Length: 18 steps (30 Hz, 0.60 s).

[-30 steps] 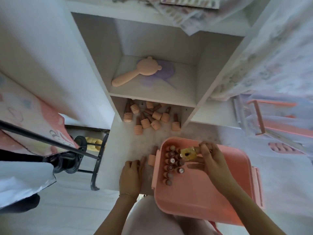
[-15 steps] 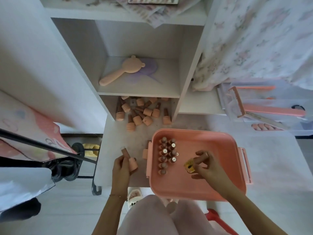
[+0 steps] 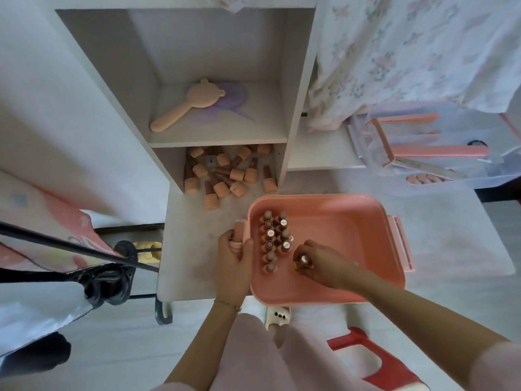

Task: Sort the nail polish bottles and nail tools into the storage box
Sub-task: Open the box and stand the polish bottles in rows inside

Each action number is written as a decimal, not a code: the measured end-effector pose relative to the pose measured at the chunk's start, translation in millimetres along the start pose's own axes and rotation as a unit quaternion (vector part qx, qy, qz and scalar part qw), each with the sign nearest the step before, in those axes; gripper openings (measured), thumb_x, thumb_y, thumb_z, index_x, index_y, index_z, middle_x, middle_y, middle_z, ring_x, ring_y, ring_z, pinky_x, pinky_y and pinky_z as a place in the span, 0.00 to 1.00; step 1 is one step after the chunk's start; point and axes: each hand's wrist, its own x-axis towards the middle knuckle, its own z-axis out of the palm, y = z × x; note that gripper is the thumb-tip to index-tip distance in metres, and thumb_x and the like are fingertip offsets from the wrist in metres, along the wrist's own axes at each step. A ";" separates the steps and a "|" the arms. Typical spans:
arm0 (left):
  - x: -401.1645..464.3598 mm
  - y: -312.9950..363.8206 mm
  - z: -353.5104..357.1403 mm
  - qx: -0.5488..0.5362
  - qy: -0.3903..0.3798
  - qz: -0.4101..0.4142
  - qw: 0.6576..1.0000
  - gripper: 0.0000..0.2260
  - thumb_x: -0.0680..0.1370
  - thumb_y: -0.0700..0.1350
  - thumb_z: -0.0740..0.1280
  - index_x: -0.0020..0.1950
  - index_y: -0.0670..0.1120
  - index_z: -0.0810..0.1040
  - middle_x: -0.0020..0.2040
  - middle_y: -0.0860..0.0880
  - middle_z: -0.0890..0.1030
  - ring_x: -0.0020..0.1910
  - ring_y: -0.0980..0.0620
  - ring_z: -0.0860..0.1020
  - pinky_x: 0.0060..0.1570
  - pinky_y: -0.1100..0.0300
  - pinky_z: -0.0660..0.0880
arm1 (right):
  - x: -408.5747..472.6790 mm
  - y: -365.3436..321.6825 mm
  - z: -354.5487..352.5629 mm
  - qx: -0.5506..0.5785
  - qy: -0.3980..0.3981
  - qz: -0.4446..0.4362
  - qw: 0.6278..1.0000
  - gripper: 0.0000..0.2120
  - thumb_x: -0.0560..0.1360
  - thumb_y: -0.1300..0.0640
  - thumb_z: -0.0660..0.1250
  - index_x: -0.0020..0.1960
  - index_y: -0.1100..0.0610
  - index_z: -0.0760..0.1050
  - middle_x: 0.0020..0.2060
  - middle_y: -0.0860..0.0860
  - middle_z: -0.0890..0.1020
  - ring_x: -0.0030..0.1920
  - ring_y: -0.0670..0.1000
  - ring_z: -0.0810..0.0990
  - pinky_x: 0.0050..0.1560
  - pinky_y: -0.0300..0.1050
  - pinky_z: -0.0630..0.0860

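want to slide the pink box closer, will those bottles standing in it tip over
Probably some. The standing bottles look tall and narrow, so a jerk could topple them. They stand packed in two rows by the storage box wall, which may brace them. Slide slowly.

We seem to be in a home bedroom or dressing corner: a white cubby shelf (image 3: pixel 220 134) holds a bear-shaped hand mirror (image 3: pixel 187 107), floral fabric (image 3: pixel 408 52) hangs beside it, and a slippered foot (image 3: pixel 277 316) shows below.

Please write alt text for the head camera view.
A right hand sets a yellow bottle into a pink storage box beside standing bottle rows; the left hand holds a pink bottle.
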 end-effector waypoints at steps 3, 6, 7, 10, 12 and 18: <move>0.1 -5.5 8.0 0.014 0.050 0.018 0.998 0.10 0.76 0.43 0.64 0.55 0.40 0.71 0.47 0.44 0.77 0.45 0.46 0.77 0.46 0.49 0.74 | -0.2 7.8 1.5 -0.029 -0.006 -0.039 0.999 0.12 0.75 0.54 0.62 0.58 0.54 0.71 0.55 0.53 0.72 0.48 0.57 0.77 0.48 0.49 0.74; -2.9 -7.1 14.9 0.002 0.094 0.023 0.995 0.09 0.76 0.43 0.64 0.55 0.45 0.70 0.48 0.50 0.77 0.47 0.50 0.77 0.46 0.54 0.73 | 1.4 18.3 1.0 -0.046 -0.020 -0.054 0.997 0.12 0.76 0.52 0.62 0.58 0.53 0.70 0.55 0.51 0.73 0.49 0.55 0.76 0.46 0.47 0.73; -4.2 -7.6 17.2 -0.004 0.106 0.024 0.994 0.09 0.76 0.43 0.64 0.56 0.47 0.69 0.48 0.53 0.76 0.47 0.52 0.76 0.45 0.57 0.71 | 1.8 22.5 1.5 -0.052 -0.024 -0.050 0.997 0.13 0.75 0.50 0.62 0.58 0.51 0.69 0.55 0.50 0.74 0.50 0.54 0.76 0.45 0.45 0.71; -7.0 -8.0 22.7 -0.013 0.127 0.028 0.991 0.10 0.76 0.44 0.64 0.56 0.51 0.68 0.49 0.54 0.75 0.47 0.55 0.75 0.45 0.62 0.68 | 3.8 34.7 6.3 -0.048 -0.030 -0.029 0.998 0.14 0.75 0.47 0.62 0.58 0.49 0.67 0.52 0.47 0.79 0.50 0.52 0.77 0.42 0.42 0.67; -8.0 -9.0 24.7 -0.019 0.143 0.025 0.989 0.10 0.76 0.44 0.64 0.56 0.51 0.68 0.49 0.54 0.75 0.46 0.59 0.74 0.44 0.65 0.68 | 4.3 39.6 11.1 -0.022 -0.044 -0.013 0.999 0.13 0.75 0.48 0.62 0.57 0.51 0.66 0.48 0.49 0.80 0.48 0.54 0.77 0.40 0.42 0.66; -7.7 -11.8 27.6 -0.033 0.160 0.002 0.987 0.09 0.76 0.44 0.65 0.54 0.52 0.69 0.45 0.60 0.75 0.42 0.71 0.74 0.39 0.75 0.68 | 8.2 40.5 26.9 0.094 -0.014 0.000 0.995 0.11 0.76 0.46 0.61 0.52 0.53 0.68 0.37 0.46 0.75 0.37 0.47 0.73 0.37 0.39 0.65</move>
